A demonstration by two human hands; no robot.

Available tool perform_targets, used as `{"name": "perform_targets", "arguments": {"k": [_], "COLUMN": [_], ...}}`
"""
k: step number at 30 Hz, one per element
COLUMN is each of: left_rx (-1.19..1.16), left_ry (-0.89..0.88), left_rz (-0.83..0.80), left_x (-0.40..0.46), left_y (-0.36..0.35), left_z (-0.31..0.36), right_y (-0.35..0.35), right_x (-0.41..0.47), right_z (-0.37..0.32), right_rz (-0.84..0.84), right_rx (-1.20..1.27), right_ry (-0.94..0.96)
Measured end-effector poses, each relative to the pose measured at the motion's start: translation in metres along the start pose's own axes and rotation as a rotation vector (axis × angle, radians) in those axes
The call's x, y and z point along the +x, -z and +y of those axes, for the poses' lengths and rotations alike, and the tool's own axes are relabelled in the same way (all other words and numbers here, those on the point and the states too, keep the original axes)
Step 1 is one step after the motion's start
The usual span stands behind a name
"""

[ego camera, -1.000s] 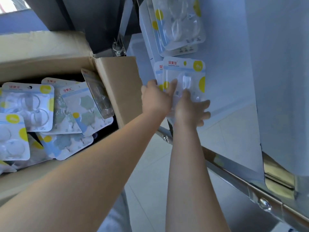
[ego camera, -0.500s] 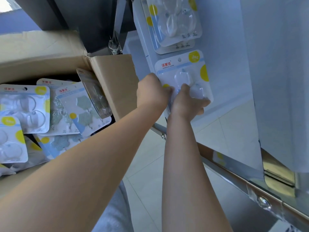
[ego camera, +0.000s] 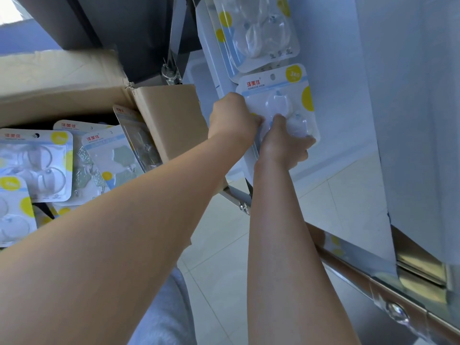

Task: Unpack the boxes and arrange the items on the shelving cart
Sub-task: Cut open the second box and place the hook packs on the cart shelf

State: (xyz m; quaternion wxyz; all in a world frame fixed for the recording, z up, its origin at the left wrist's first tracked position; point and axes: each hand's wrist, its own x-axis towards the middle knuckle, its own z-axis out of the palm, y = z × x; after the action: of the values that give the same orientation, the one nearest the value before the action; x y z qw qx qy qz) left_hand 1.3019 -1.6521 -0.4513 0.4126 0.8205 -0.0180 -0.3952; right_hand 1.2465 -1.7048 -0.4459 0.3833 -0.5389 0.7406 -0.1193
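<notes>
Both hands set a hook pack (ego camera: 275, 95) on the cart's shelf (ego camera: 348, 95).
Left hand (ego camera: 234, 118) and right hand (ego camera: 283, 145) pinch its lower edge; the slick blister could slip, nudging the pack above (ego camera: 258, 33).

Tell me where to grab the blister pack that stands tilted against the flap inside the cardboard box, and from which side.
Probably best: pinch the tilted pack by its upper card edge, coming from above. It stands nearly on edge against the cardboard box flap, so that thin flat edge is free, while its lower end is wedged among other packs and the bulging plastic front would likely slip.
</notes>
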Motion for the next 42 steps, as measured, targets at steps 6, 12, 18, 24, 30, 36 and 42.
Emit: {"name": "perform_targets", "arguments": {"k": [6, 12, 18, 24, 30, 36, 42], "left_rx": [-0.019, 0.027, 0.31, 0.497, 0.513, 0.486, 0.371], "left_ry": [0.004, -0.059, -0.091, 0.178, 0.333, 0.329, 0.483], "left_rz": [-0.02, -0.009, -0.028, 0.004, 0.062, 0.057, 0.064], "left_x": [-0.005, -0.027, -0.068, -0.121, -0.164, -0.174, -0.18], "left_y": [0.0, 0.017, 0.068, 0.157, 0.234, 0.25, 0.263], "left_z": [-0.003, -0.022, -0.082, -0.218, -0.326, -0.373, -0.412], "right_y": [-0.001, 0.01, 0.01, -0.041, -0.1, -0.14, -0.174], "right_x": [-0.01, -0.035, -0.113, -0.204, -0.279, -0.324, -0.349], "right_z": [-0.002, 0.0, 0.038, 0.109, 0.175, 0.212, 0.249], "right_rz": [0.034, 0.042, -0.13, -0.722, -1.051, -1.137, -1.077], "right_rx": [0.069, -0.004, -0.289, -0.566, -0.972, -1.135, -1.058], "right_ry": [-0.023, 0.085, 0.836, 0.86, 0.977, 0.885, 0.741]}}
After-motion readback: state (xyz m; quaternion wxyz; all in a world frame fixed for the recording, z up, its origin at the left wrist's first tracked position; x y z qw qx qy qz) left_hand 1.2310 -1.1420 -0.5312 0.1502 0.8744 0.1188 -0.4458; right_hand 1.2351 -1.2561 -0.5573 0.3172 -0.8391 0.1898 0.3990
